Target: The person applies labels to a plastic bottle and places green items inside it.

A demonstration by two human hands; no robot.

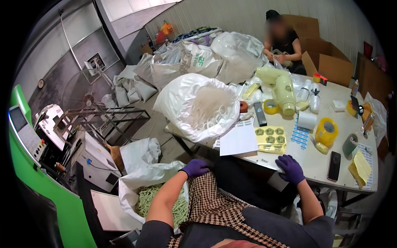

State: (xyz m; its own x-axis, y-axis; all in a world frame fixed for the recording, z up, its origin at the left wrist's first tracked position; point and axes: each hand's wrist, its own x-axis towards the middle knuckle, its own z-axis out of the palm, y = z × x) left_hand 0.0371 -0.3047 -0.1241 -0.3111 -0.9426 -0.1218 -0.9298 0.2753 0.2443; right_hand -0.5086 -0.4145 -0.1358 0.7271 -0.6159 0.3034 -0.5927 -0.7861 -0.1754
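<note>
My left hand (195,168), in a purple glove, lies on my knee over the brown checked apron (211,194), fingers stretched out and holding nothing. At the table's near edge rests my right hand (290,168), gloved in purple too, with its fingers apart on the edge. Just beyond it are a sheet of round gold stickers (271,137) and a white paper sheet (238,138). A sheet of blue labels (299,134) lies farther right, beside a white roll (307,120). To the right stands a dark phone (334,166) lying flat.
A white sack (173,99) of pale rings leans on the table's left end. Pale green bottles (284,93) and yellow tape rolls (326,131) stand on the table (318,175). A sack of green cord (136,182) is beside my left arm. Another person (285,43) sits across.
</note>
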